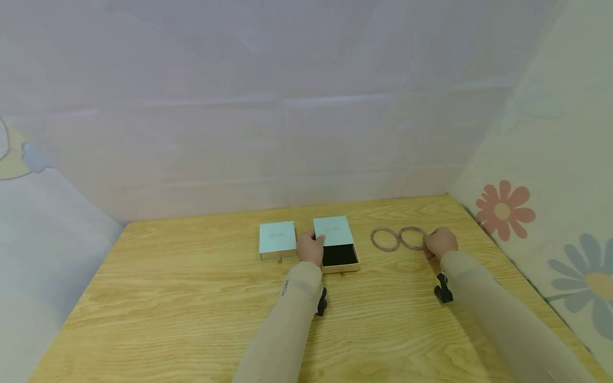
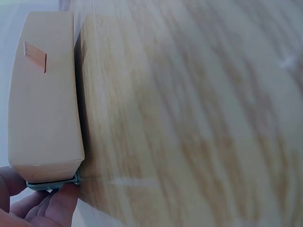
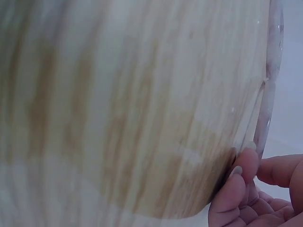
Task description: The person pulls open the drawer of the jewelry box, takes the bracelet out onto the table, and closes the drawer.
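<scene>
My left hand [image 1: 310,249] grips the left side of a pale blue drawer box [image 1: 333,231], thumb on top. Its drawer [image 1: 341,269] is pulled partway out and shows a black lining. In the left wrist view, the cream drawer front [image 2: 45,109] carries a small orange pull tab [image 2: 35,56], and my fingertips hold the blue cover behind it. To the right, my right hand [image 1: 440,242] pinches the right edge of a brownish bangle [image 1: 413,228]. That bangle looks pale and glossy in the right wrist view. A second bangle [image 1: 384,229] lies just left of it.
A matching pale blue box [image 1: 278,235], closed, sits left of my left hand. Everything stands toward the back of a wood-grain table [image 1: 182,298]. A pale wall covering [image 1: 287,149] rises behind, and a flower-printed one [image 1: 536,159] flanks the right edge.
</scene>
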{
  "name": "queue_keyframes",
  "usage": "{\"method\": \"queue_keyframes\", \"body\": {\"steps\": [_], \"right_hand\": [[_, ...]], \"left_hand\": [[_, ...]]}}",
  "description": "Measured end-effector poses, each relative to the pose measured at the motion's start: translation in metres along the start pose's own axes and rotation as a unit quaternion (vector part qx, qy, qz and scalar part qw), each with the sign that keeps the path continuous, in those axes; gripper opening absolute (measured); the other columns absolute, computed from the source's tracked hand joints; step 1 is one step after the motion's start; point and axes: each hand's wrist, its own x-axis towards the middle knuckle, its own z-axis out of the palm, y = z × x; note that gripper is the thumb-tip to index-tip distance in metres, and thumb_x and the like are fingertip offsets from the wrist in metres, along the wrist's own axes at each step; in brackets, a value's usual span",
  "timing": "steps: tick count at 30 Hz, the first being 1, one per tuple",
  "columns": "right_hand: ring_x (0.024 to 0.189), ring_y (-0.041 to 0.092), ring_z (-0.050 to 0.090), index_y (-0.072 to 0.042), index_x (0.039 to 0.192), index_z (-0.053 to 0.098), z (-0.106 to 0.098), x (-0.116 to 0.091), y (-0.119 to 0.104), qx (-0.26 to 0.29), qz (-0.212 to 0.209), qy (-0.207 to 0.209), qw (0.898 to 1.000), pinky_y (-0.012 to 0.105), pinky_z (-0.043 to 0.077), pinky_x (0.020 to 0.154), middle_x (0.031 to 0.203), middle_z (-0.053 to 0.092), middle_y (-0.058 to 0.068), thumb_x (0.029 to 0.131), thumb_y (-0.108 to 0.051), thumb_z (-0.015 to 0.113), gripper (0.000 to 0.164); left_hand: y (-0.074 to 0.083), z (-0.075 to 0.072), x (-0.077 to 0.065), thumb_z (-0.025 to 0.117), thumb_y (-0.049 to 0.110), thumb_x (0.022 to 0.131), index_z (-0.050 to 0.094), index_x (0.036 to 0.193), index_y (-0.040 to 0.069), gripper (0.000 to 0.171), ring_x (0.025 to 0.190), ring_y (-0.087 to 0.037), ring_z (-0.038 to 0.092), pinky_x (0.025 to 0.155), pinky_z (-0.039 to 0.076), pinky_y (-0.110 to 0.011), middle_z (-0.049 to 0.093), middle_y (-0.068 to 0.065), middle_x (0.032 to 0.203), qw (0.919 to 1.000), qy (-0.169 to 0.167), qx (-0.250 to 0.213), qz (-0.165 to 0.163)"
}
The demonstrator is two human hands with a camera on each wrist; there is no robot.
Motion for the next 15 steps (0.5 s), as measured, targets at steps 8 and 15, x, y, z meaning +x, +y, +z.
{"method": "queue_keyframes", "body": {"steps": [8, 15], "right_hand": [[0.048, 0.012, 0.061, 0.024, 0.11, 0.051, 0.0018, 0.0002, -0.0004, 0.012, 0.003, -0.003, 1.0, 0.028, 0.055, 0.049, 0.059, 0.062, 0.006, 0.092, -0.003, 0.043, 0.034], [0.047, 0.013, 0.061, 0.025, 0.111, 0.049, 0.0029, -0.0022, -0.0011, 0.019, 0.002, 0.004, 1.0, 0.028, 0.055, 0.048, 0.059, 0.062, 0.007, 0.095, -0.004, 0.044, 0.033]], "left_hand": [[-0.0025, -0.0003, 0.0029, 0.059, 0.012, 0.099, 0.052, 0.135, -0.007, 0.042, 0.126, -0.039, 0.049, 0.098, 0.047, -0.048, 0.052, -0.024, 0.137, 1.0, 0.0, 0.002, 0.001], [-0.0066, 0.0004, 0.0066, 0.059, 0.012, 0.098, 0.055, 0.133, -0.008, 0.04, 0.12, -0.04, 0.053, 0.094, 0.049, -0.048, 0.055, -0.025, 0.133, 0.9999, 0.005, 0.008, 0.011]]}}
